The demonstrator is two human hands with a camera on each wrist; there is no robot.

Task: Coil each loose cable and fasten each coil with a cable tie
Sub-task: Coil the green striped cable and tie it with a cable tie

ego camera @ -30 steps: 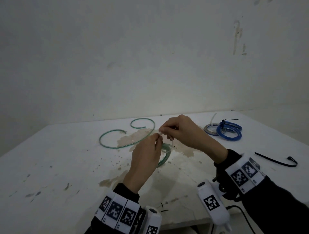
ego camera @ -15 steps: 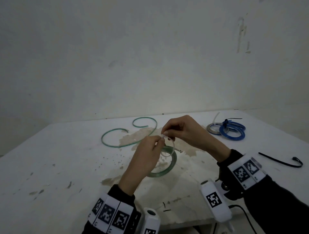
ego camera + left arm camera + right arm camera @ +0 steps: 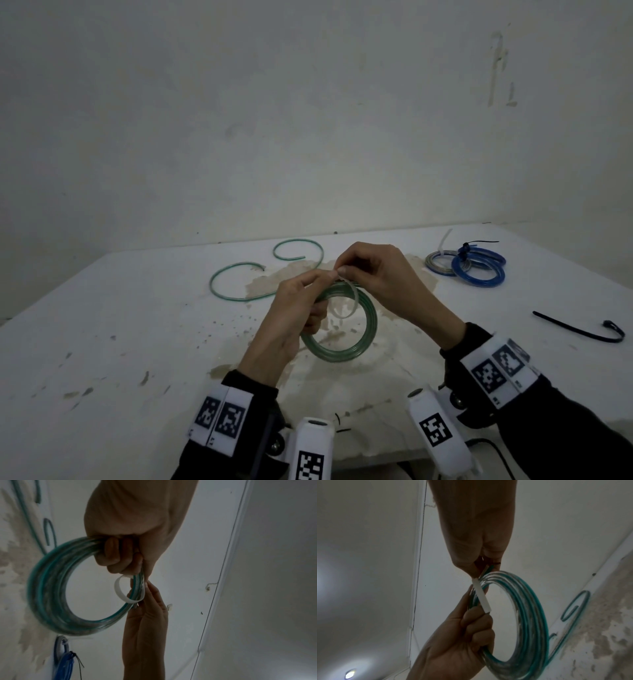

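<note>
My left hand [image 3: 308, 301] grips a green cable coil [image 3: 356, 349] by its upper left part, above the white table [image 3: 102, 342]. A white cable tie [image 3: 349, 308] loops loosely around the coil's strands. My right hand [image 3: 363, 270] pinches the tie's end at the top of the coil, fingertips meeting the left thumb. In the left wrist view the tie [image 3: 120, 589] forms a small ring beside the coil [image 3: 51, 601]. The right wrist view shows the tie [image 3: 482, 597] as a flat white strip between both hands, next to the coil [image 3: 530, 615].
A loose green cable [image 3: 239, 294] curls on the table behind my hands. At the back right lie a blue coil [image 3: 479, 274] with a black tie and a grey coil [image 3: 440, 262] with a white tie. A black cable tie [image 3: 579, 330] lies at the right.
The green coil has come further into view below my hands, hanging lower and wider. The white tie now forms a visible loop around it. Both hands stay close together.
</note>
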